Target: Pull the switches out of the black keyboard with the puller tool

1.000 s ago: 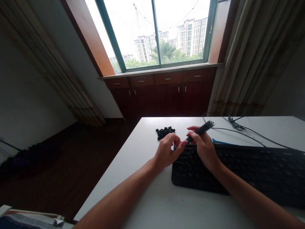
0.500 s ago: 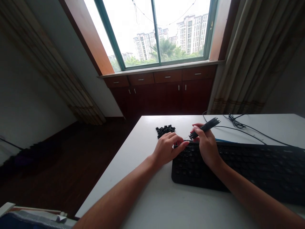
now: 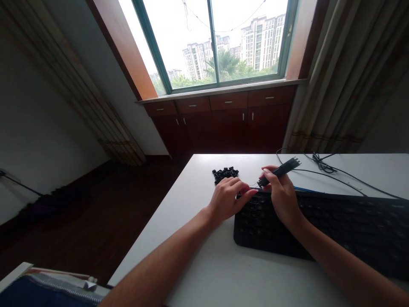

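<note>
My right hand (image 3: pixel 283 192) is closed around a black stick-shaped tool (image 3: pixel 281 171), held slanted with its notched end up and to the right. A thin wire (image 3: pixel 253 185) shows by the tool's lower end, close to my left fingertips. My left hand (image 3: pixel 228 197) rests at the upper left corner of a black keyboard (image 3: pixel 338 226), its thumb and fingers curled toward each other. Whatever lies between them is too small to make out. Just beyond my left hand, a pile of small black keycaps (image 3: pixel 225 174) lies on the white table (image 3: pixel 191 192).
Black cables (image 3: pixel 322 164) run across the table behind the keyboard, partly coiled. Something thin and blue (image 3: pixel 308 189) shows at the keyboard's back edge. Near the lower left corner is a chair (image 3: pixel 19 273) with dark blue zipped cloth (image 3: pixel 41 292). Wooden cabinets (image 3: pixel 207 128) stand below the window.
The whole view has shifted slightly, so everything sits a little further right. Both hands and the tool keep nearly the same pose over the keyboard.
</note>
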Demonstrator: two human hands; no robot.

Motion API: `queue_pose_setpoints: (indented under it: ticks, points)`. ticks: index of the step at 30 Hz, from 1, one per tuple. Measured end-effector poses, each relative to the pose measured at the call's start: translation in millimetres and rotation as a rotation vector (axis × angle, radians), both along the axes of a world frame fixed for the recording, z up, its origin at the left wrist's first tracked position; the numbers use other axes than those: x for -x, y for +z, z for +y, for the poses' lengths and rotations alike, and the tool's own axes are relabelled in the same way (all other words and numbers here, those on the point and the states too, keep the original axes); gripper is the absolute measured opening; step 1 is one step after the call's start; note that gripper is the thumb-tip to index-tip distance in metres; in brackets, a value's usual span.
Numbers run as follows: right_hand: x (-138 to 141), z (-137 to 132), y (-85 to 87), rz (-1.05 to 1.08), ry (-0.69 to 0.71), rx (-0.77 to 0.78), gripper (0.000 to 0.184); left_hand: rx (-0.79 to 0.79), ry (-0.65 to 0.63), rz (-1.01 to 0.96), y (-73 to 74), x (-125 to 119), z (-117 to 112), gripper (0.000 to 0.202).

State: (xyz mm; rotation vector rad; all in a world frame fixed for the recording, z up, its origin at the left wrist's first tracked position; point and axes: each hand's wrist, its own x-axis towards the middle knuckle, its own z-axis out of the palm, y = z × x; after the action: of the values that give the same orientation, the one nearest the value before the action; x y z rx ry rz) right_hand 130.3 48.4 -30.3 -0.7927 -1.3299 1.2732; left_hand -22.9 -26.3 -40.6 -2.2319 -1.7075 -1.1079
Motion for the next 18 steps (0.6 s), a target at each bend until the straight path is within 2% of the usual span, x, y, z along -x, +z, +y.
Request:
queue_pose_setpoints:
  ticks: [8, 18]
  points:
    - [1, 0, 3.2, -0.012, -0.022, -0.015, 0.024, 0.026, -0.019, -0.111, 1.6, -4, -1, 0.019]
    - [-10, 18, 21.9, -0.036, -0.044, -0.024, 0.021, 0.046, -0.052, -0.118, 0.5, -4, -1, 0.017]
